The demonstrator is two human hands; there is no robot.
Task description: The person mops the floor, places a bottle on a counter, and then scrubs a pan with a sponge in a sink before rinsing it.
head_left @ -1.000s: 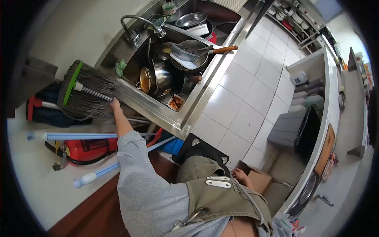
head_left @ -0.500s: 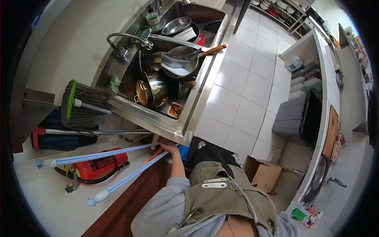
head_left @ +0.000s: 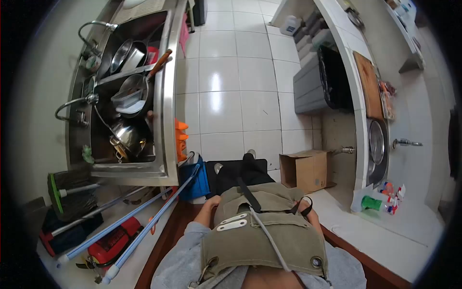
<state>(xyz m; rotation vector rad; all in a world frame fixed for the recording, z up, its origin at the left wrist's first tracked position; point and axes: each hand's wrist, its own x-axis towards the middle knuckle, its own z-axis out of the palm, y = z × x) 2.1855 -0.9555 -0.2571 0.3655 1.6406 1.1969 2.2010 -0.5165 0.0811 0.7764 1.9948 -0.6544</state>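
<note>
Kitchen cam swung; left hand off blue poles, now by apron.

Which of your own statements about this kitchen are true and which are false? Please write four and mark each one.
1. The sink holds pots and pans. True.
2. The cardboard box stands on a counter. False: it stands on the floor tiles.
3. The red fire extinguisher lies beside the blue poles. True.
4. The left hand grips the mop. False: the hand is at the edge of the apron, well apart from the mop.
</note>
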